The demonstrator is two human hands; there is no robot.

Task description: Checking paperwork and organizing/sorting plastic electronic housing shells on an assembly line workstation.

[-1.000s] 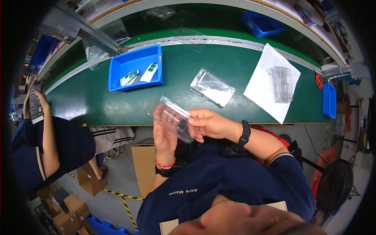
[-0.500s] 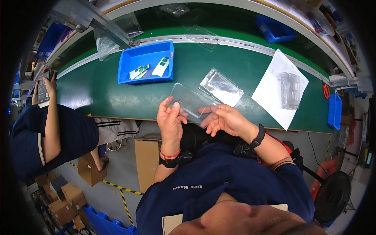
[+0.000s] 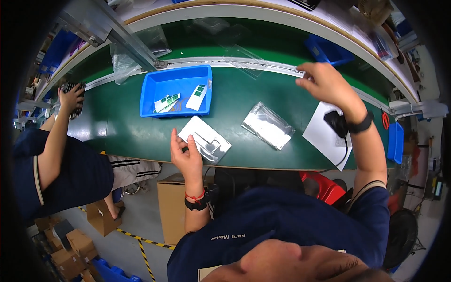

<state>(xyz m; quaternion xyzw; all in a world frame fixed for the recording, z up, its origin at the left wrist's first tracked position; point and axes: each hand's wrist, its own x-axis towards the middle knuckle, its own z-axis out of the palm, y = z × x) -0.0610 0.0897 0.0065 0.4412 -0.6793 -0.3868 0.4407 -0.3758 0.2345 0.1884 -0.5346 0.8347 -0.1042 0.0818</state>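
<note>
My left hand (image 3: 187, 157) is at the table's front edge, its thumb on a clear plastic blister tray (image 3: 213, 146) and its fingers along the left side. The tray is tilted and shines white with reflected light. My right hand (image 3: 324, 83) is stretched far forward over the right part of the table, thumb and forefinger apart, with nothing visible between them. To the right of the held tray, another clear plastic blister piece (image 3: 268, 126) lies on the green table. Below my right wrist lies a white paper sheet (image 3: 319, 124), partly covered by a black device with a cable.
A blue bin (image 3: 176, 113) with green-and-white labels stands left of centre. Clear plastic sheets (image 3: 246, 61) lean by the back rail. Another blue bin (image 3: 329, 49) is at the back right, red-handled scissors (image 3: 385, 120) at the right edge. At the left works another person (image 3: 70, 164).
My right hand has let go of the clear plastic and swung forward and right. The left hand has kept the plastic and moved slightly left and down with it.
</note>
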